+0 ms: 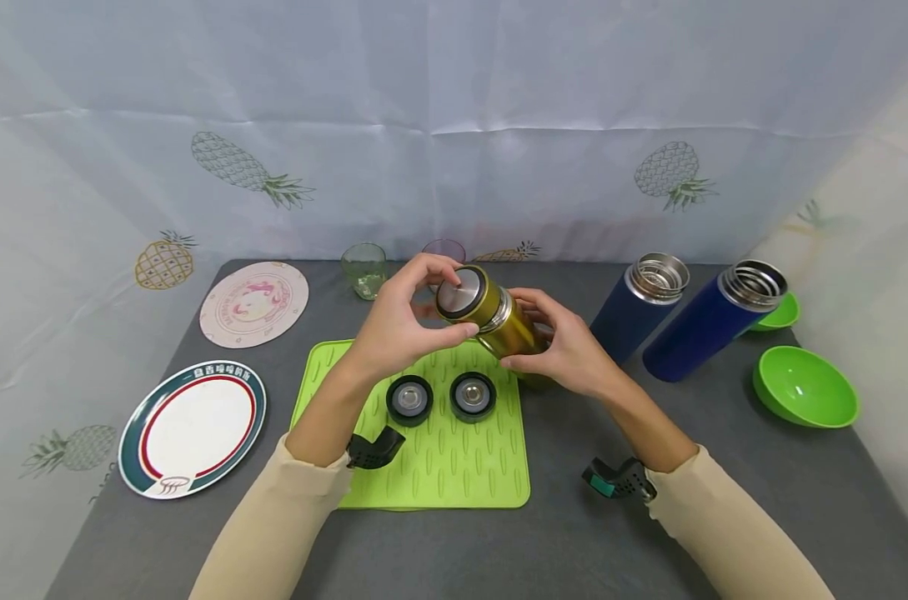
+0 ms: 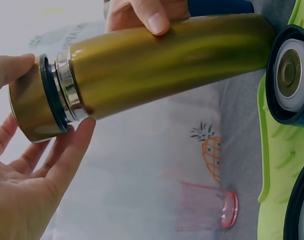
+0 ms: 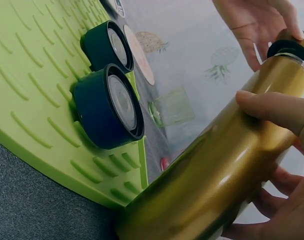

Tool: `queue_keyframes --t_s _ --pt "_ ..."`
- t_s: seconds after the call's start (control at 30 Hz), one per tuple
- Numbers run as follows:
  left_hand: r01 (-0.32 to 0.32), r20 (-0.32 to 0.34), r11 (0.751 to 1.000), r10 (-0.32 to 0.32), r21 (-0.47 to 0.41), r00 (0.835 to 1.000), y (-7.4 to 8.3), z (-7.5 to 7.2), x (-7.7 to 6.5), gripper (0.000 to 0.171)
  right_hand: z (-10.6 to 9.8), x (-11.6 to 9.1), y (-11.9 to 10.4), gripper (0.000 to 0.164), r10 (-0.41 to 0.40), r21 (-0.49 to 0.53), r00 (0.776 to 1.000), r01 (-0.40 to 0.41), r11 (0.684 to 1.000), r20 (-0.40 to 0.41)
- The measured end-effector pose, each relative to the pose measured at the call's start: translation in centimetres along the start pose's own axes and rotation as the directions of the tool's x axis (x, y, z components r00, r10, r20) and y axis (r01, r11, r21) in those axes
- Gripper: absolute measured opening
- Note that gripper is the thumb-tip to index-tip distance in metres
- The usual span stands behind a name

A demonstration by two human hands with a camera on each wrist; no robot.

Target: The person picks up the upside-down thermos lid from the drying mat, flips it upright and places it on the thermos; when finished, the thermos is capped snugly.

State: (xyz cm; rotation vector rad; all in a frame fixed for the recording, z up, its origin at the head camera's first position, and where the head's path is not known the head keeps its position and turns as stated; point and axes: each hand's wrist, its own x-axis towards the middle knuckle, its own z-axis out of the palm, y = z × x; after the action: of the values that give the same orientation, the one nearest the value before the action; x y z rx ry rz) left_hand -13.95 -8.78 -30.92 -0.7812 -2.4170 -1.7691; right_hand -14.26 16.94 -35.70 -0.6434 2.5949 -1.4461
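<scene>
A gold thermos flask [image 1: 515, 335] leans toward me just past the green mat. My right hand [image 1: 562, 343] grips its body, thumb on one side and fingers round the other. With my left hand [image 1: 401, 321] I hold the gold lid [image 1: 463, 293] between thumb and fingers at the flask's mouth. The left wrist view shows the lid [image 2: 34, 107] over the steel neck [image 2: 69, 85], with a band of steel visible below its black rim. Two dark lids [image 1: 410, 400] [image 1: 473, 396] lie upside down on the green mat [image 1: 438, 475], beneath my hands.
Two lidless blue flasks [image 1: 624, 312] [image 1: 704, 325] stand to the right, beside green bowls [image 1: 806, 387]. On the left are a rimmed plate [image 1: 198, 429] and a pink-patterned round mat [image 1: 254, 304]. A green glass [image 1: 365, 271] and a pink glass [image 1: 444, 248] stand at the back.
</scene>
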Motion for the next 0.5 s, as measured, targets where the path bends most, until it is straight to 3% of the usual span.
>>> queue_keyframes --t_s 0.5 --pt "0.017 0.014 1.000 -0.017 0.023 1.000 -0.43 0.90 -0.04 0.045 0.29 -0.01 0.13 0.088 0.021 -0.042 1.000 -0.020 0.999 0.018"
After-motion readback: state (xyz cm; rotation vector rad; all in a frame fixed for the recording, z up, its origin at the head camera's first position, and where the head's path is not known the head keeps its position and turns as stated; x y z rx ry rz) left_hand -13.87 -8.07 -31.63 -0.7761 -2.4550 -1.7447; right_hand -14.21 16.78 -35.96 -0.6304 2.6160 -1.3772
